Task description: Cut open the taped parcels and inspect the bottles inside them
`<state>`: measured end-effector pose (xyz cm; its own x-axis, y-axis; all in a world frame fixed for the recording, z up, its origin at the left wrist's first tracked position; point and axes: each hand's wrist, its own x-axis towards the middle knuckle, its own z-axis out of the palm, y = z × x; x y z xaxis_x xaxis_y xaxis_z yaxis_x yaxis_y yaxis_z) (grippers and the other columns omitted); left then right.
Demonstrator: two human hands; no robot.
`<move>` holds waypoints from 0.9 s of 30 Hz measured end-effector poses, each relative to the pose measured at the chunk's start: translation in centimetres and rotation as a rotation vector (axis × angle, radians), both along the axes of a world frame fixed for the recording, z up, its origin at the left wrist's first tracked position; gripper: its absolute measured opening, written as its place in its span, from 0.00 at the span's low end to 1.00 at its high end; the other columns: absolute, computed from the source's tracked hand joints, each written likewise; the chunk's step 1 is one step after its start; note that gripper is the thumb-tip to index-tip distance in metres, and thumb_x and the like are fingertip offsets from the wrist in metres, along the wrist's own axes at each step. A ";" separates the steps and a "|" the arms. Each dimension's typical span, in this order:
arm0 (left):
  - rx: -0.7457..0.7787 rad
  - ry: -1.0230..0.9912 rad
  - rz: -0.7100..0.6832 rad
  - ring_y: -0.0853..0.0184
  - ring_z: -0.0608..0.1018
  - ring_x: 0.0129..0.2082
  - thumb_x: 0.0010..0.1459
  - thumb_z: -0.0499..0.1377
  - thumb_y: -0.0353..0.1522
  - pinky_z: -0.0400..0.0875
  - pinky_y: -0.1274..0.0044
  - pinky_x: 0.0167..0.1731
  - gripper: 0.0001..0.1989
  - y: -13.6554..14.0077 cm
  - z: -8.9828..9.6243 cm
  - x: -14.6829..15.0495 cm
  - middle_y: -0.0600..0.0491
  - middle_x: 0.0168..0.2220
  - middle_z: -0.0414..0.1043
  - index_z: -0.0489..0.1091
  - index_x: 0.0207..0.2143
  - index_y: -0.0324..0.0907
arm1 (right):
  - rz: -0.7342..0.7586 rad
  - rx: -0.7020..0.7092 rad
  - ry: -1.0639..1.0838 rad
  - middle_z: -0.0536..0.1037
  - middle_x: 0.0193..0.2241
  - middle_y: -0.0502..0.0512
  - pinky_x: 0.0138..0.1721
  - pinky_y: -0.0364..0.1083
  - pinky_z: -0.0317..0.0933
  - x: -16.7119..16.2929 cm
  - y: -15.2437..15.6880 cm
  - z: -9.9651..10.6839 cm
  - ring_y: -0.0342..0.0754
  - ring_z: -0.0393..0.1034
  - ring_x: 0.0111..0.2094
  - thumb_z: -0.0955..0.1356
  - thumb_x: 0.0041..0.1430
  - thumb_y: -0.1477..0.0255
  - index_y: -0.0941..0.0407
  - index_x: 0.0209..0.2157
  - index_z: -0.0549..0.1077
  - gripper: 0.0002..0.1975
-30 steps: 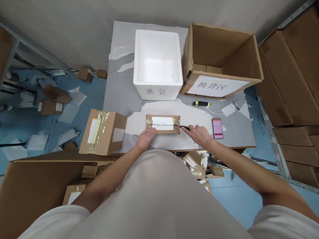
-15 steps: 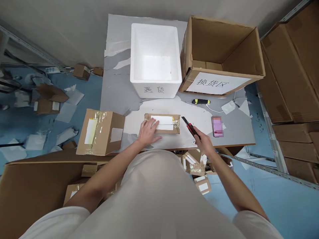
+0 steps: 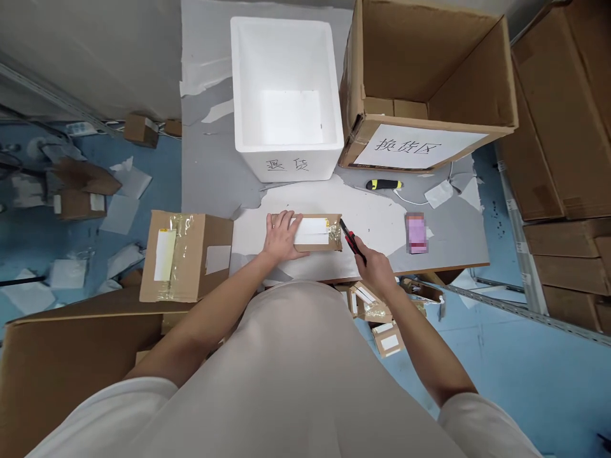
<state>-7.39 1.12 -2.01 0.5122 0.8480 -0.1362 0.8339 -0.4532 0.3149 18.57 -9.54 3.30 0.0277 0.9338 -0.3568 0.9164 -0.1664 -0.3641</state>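
A small taped cardboard box [image 3: 311,233] with a white label lies flat on the table. My left hand [image 3: 281,236] grips its left end, fingers over the top and thumb along the near side. In my right hand [image 3: 375,267] is a red-and-black box cutter [image 3: 352,240], its blade tip at the box's taped right end. Whether the blade has gone into the tape is too small to tell.
Behind the box stand a white foam box [image 3: 289,159] and a large open carton [image 3: 434,137]. A larger taped carton [image 3: 186,254] sits left. A yellow-and-black tool [image 3: 384,184] and a phone [image 3: 417,233] lie right, near the table's edge [image 3: 443,268].
My right hand has brought the box cutter left, up to the box's right end. My left hand has closed more around the left end. The whole view has shifted slightly.
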 end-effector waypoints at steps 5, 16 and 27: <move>-0.007 -0.018 0.012 0.42 0.54 0.62 0.39 0.64 0.51 0.34 0.49 0.60 0.53 0.0 -0.2 0.0 0.36 0.61 0.53 0.51 0.63 0.39 | 0.103 -0.134 -0.205 0.76 0.35 0.59 0.31 0.45 0.58 -0.9 0.4 1.7 0.51 0.70 0.32 0.57 0.63 0.72 0.54 0.65 0.50 0.29; -0.029 -0.077 0.016 0.42 0.54 0.62 0.38 0.65 0.50 0.33 0.50 0.60 0.53 0.1 -0.3 0.0 0.37 0.61 0.54 0.51 0.64 0.40 | 0.106 -0.275 -0.382 0.74 0.35 0.62 0.31 0.46 0.58 -4.3 0.4 3.8 0.53 0.72 0.32 0.56 0.65 0.73 0.55 0.65 0.46 0.28; -0.042 -0.112 0.026 0.41 0.53 0.62 0.38 0.66 0.48 0.32 0.50 0.60 0.53 0.1 -0.5 -0.1 0.37 0.62 0.51 0.50 0.64 0.40 | 0.084 -0.338 -0.407 0.73 0.37 0.64 0.32 0.47 0.60 -5.7 -0.4 3.4 0.53 0.73 0.33 0.57 0.63 0.77 0.56 0.65 0.44 0.30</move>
